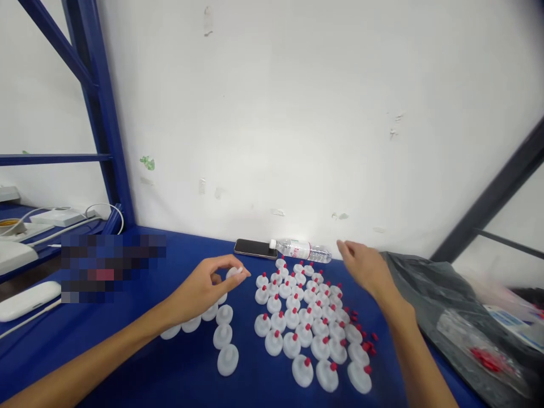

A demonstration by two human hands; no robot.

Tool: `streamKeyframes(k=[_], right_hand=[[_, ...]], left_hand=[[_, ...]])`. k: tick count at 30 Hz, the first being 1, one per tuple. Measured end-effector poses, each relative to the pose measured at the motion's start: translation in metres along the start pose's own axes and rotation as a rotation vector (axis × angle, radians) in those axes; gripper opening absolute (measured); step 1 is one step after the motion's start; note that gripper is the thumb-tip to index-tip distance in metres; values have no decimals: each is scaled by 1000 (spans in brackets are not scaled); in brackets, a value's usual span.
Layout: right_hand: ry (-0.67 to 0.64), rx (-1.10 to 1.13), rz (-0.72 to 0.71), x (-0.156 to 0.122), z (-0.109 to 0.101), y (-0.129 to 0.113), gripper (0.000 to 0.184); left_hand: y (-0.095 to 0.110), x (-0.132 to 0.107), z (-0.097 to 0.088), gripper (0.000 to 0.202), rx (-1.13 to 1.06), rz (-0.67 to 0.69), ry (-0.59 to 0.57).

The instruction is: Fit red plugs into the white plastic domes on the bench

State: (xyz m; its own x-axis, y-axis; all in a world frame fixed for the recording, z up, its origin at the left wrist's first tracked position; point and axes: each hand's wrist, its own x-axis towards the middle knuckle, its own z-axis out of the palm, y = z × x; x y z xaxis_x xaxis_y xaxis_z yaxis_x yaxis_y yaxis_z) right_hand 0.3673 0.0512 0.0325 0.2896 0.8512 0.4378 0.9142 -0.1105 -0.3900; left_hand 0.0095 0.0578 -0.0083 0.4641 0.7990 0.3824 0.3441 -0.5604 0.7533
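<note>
My left hand is closed in a pinch on a white translucent round cap, just above the blue table. Below it stand several plain white caps with no red on them, some partly hidden by my hand and forearm. To the right spreads a large group of similar white caps, each with a small red tip on its nozzle. My right hand hovers beyond that group's right side, fingers curled together; what they hold, if anything, is hidden. Loose small red tips lie on the table below it.
A phone and a clear water bottle lie along the wall at the back of the blue table. At right, a dark grey plastic bag carries a clear bag with red pieces. White devices and cables sit at left.
</note>
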Motion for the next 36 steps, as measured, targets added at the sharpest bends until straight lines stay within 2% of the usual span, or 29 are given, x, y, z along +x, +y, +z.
streamKeyframes(k=[6, 9, 11, 13, 16, 19, 22, 25, 28, 32, 36], right_hand=[[-430, -319, 273, 12, 28, 56, 29], [-600, -366, 338, 14, 40, 69, 30], [-648, -376, 339, 15, 43, 72, 32], [-630, -385, 313, 14, 42, 69, 36], [-460, -412, 216, 12, 32, 57, 39], [-255, -411, 71, 8, 23, 31, 40], [-165, -351, -97, -2, 24, -5, 41], [-160, -123, -382, -22, 34, -41, 35], [-204, 142, -647, -44, 49, -66, 29], [-251, 150, -739, -62, 68, -79, 20], [-287, 76, -776, -67, 81, -79, 16]], left_hand=[[-18, -7, 17, 20, 265, 120, 30], [-23, -8, 18, 17, 330, 91, 5], [-25, -8, 18, 16, 356, 78, -20], [-25, -8, 18, 16, 376, 102, -48], [-23, -8, 18, 18, 411, 185, -104], [-21, -8, 16, 22, 457, 265, -149], [-20, -7, 15, 26, 502, 290, -171], [-26, -7, 15, 29, 517, 292, -194], [-34, -9, 16, 30, 532, 277, -188], [-38, -12, 17, 27, 534, 249, -170], [-26, -13, 16, 26, 531, 223, -164]])
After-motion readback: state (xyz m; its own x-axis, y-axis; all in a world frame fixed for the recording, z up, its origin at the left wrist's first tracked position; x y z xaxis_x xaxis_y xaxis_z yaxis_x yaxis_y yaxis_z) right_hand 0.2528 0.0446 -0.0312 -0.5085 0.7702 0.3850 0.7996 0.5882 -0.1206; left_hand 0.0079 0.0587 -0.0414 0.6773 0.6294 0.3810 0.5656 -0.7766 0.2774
